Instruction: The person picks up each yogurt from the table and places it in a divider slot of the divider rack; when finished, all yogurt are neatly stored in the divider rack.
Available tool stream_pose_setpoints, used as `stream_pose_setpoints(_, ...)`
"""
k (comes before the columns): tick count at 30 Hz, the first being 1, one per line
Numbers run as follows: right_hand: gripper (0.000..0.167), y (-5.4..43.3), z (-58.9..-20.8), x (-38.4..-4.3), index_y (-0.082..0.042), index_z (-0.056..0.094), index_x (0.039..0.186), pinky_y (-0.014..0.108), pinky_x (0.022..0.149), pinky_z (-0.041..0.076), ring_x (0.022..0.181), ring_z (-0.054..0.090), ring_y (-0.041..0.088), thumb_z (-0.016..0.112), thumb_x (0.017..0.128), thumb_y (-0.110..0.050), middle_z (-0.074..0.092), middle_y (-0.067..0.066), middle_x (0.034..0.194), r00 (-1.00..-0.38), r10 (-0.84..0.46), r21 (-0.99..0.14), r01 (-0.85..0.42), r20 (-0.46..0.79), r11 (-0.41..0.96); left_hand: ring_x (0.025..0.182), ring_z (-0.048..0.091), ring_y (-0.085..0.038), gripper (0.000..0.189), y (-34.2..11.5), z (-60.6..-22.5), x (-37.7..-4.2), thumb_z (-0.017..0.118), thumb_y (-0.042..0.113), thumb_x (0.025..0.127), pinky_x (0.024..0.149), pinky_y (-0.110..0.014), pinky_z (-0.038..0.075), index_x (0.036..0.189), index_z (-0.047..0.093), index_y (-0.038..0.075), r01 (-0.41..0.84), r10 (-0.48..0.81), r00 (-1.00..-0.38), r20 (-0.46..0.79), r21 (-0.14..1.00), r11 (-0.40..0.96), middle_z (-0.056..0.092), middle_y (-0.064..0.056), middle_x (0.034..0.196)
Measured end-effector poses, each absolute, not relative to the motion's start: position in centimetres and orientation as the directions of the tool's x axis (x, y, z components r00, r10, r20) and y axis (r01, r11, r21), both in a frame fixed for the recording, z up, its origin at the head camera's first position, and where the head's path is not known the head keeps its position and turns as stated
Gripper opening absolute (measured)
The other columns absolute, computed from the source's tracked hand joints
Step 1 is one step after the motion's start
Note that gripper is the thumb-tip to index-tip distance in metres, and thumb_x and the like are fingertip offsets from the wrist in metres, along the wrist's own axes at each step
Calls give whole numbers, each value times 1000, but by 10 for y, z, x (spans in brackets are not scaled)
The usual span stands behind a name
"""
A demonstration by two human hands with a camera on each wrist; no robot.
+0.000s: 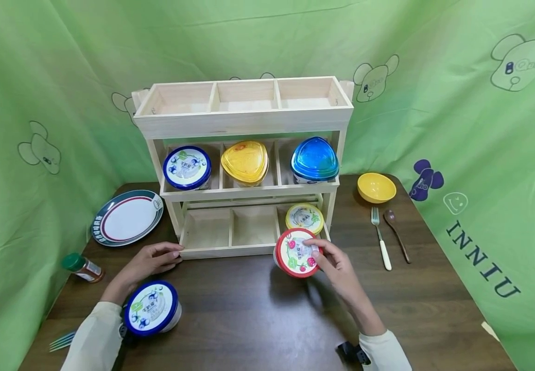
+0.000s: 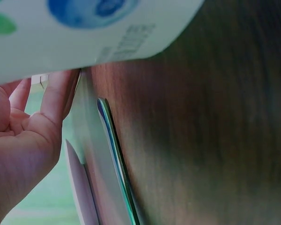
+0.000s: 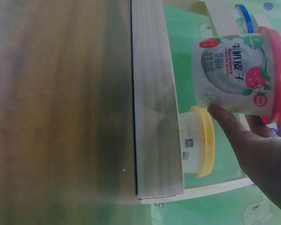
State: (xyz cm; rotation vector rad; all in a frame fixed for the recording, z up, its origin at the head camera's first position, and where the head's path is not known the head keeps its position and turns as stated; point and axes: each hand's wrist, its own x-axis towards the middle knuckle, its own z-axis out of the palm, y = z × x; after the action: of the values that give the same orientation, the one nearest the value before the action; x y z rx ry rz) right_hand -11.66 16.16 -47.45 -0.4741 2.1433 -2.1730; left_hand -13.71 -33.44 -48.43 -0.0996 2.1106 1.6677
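In the head view my right hand grips a strawberry yogurt tub with a red lid, held up in front of the lower tier's right compartment. The right wrist view shows the thumb against the side of that tub. Just behind it, a yellow-lidded tub sits in that compartment. My left hand touches the lower left front corner of the wooden rack, its fingers extended. By my left forearm stands a blue-lidded blueberry tub, whose side looms in the left wrist view.
On the middle tier sit another blue-lidded tub, a yellow-lidded container and a shiny blue-lidded container. A plate and a green-capped bottle lie left; a yellow bowl, fork and spoon right.
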Motion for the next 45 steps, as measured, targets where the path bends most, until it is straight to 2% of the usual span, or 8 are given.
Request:
stream_pose_setpoints(13, 29, 158, -462, -138, 9, 63, 137, 20, 89, 60, 109, 63, 15, 59, 110, 0, 63, 4, 136, -934, -204, -955, -295, 294, -29, 128, 69, -29, 41, -335, -485, -138, 59, 20, 114, 106, -41, 59, 147, 61, -5, -318, 226, -895, -386, 904, 285, 64, -18, 144)
stream_pose_setpoints(23, 31, 142, -461, -150, 7, 63, 139, 21, 90, 61, 111, 61, 16, 59, 110, -2, 58, 14, 138, -926, -240, -956, -285, 292, -65, 127, 70, -27, 41, -335, -485, -138, 60, 21, 114, 105, -39, 60, 146, 62, -4, -316, 233, -894, -382, 908, 274, 64, -17, 143)
stream_pose_setpoints(30, 29, 121, -462, -156, 6, 65, 138, 20, 91, 59, 110, 62, 15, 58, 110, -1, 60, 17, 138, -904, -262, -941, -321, 339, -108, 127, 70, -26, 39, -333, -485, -139, 62, 22, 113, 105, -38, 60, 144, 65, -1, -325, 219, -896, -387, 906, 271, 64, -18, 144)
stream_pose_setpoints(37, 31, 100, -458, -157, 10, 63, 138, 19, 99, 55, 118, 60, 14, 57, 109, 1, 58, 22, 143, -878, -290, -925, -353, 380, -143, 124, 71, -22, 36, -334, -485, -140, 62, 22, 113, 104, -37, 60, 142, 67, 1, -320, 221, -897, -382, 908, 271, 65, -16, 142)
stream_pose_setpoints(45, 31, 81, -465, -166, 8, 64, 139, 18, 100, 51, 120, 58, 14, 57, 109, 2, 60, 23, 146, -878, -316, -933, -339, 359, -119, 127, 69, -27, 41, -335, -486, -139, 61, 21, 114, 105, -39, 60, 146, 62, -3, -321, 228, -894, -385, 907, 272, 63, -18, 145)
